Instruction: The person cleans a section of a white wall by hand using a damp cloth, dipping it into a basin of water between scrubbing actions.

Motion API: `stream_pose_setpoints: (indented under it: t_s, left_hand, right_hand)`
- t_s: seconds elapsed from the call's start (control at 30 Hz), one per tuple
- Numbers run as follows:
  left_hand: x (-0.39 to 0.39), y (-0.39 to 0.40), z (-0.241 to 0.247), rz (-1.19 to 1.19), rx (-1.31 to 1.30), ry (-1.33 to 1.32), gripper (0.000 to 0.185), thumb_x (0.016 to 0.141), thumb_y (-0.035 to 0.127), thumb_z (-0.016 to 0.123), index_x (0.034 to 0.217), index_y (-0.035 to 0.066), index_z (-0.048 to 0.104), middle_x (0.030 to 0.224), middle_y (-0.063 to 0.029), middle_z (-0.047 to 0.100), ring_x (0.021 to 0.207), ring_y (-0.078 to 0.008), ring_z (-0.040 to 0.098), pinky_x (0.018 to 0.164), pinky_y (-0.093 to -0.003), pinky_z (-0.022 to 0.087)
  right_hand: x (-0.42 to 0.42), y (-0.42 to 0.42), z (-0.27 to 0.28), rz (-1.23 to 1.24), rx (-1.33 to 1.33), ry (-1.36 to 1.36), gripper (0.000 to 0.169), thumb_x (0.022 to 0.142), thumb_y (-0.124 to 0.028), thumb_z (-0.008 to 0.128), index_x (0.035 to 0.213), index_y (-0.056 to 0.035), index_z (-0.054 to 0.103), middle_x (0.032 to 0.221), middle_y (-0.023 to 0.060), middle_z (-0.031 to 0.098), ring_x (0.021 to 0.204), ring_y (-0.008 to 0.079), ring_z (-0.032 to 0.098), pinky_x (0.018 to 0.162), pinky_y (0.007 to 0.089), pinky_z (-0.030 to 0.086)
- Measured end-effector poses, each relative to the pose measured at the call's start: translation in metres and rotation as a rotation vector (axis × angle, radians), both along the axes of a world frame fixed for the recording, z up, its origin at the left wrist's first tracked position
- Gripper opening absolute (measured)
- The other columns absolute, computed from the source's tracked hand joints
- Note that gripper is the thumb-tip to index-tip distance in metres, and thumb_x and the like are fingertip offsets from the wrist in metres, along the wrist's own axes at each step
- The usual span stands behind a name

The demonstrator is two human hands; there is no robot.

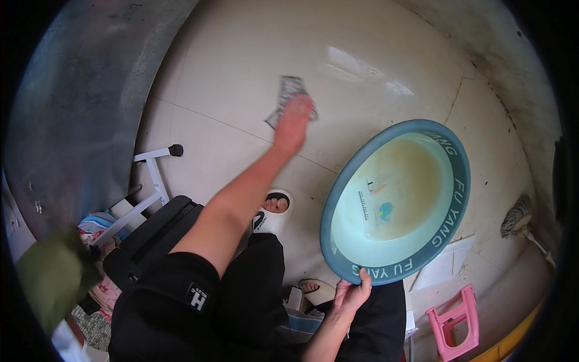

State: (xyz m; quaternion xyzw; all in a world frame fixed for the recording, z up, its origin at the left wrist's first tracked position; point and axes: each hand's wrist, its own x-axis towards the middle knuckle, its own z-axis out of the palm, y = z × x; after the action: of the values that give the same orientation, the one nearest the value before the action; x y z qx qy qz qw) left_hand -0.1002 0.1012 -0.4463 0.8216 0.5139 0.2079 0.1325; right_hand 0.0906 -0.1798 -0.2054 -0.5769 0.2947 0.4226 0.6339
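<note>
My left hand (295, 118) is pressed on a crumpled grey patterned cloth (289, 86), which lies on the pale tiled floor (235, 59) ahead of me; the hand is slightly blurred. With my right hand (353, 293) I grip the near rim of a large blue-green plastic basin (332, 199), thumb on top and fingers partly hidden beneath. The basin looks tilted and holds cloudy, yellowish-brown water. Printed pictures show on its inside. Whether its underside touches the floor is hidden.
At the left are a dark panel (90, 90), a white metal frame leg (156, 176), a black case (154, 240) and piled fabrics (106, 294). A pink plastic stool (472, 316) and a mop head (516, 217) are at the right. My sandalled foot (276, 210) is between them.
</note>
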Motion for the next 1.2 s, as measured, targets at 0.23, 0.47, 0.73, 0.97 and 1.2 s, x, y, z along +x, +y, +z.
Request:
stream_pose_setpoints:
  t_s: [0.23,0.47,0.73,0.97,1.2]
  left_hand:
    - [0.108,-0.095,0.061,0.057,-1.498,-0.814,0.032,0.097,0.019,0.042,0.123,0.007,0.059,0.124,-0.0173,0.058,0.118,-0.0341,0.053,0.102,-0.0404,0.041]
    - [0.014,0.004,-0.033,0.059,-0.206,-0.134,0.043,0.089,0.004,0.045,0.132,0.000,0.051,0.141,-0.0185,0.048,0.134,-0.0351,0.041,0.114,-0.0444,0.028]
    - [0.089,0.048,-0.022,-0.049,-0.438,-0.131,0.055,0.083,-0.005,0.043,0.137,0.001,0.044,0.145,-0.0170,0.043,0.136,-0.0356,0.037,0.113,-0.0439,0.032]
    - [0.074,-0.033,-0.036,-0.426,-0.383,-0.208,0.048,0.090,0.003,0.046,0.137,0.004,0.046,0.145,-0.0158,0.043,0.138,-0.0306,0.037,0.116,-0.0424,0.028]
    - [-0.020,0.148,-0.054,0.274,-0.308,0.054,0.051,0.088,-0.005,0.039,0.138,-0.001,0.042,0.145,-0.0175,0.042,0.136,-0.0364,0.035,0.112,-0.0426,0.033]
  right_hand:
    - [0.001,-0.010,-0.007,-0.039,0.031,0.013,0.051,0.084,0.002,0.056,0.133,0.0033,0.046,0.126,0.0149,0.056,0.114,0.0252,0.058,0.098,0.0422,0.050]
    - [-0.003,-0.004,-0.004,-0.046,0.064,0.056,0.049,0.084,0.002,0.057,0.132,0.0042,0.046,0.126,0.0155,0.057,0.113,0.0253,0.059,0.098,0.0416,0.051]
    - [-0.002,0.003,-0.006,-0.058,0.012,-0.022,0.050,0.084,0.001,0.057,0.132,0.0045,0.046,0.126,0.0158,0.057,0.113,0.0249,0.059,0.098,0.0409,0.050]
    - [-0.006,0.016,-0.001,-0.068,0.005,0.021,0.055,0.083,-0.002,0.059,0.134,0.0055,0.042,0.129,0.0177,0.055,0.115,0.0264,0.058,0.101,0.0419,0.049]
    - [-0.004,0.019,0.004,-0.107,-0.024,0.042,0.054,0.084,-0.004,0.058,0.134,0.0054,0.042,0.129,0.0171,0.056,0.116,0.0267,0.058,0.100,0.0411,0.049]
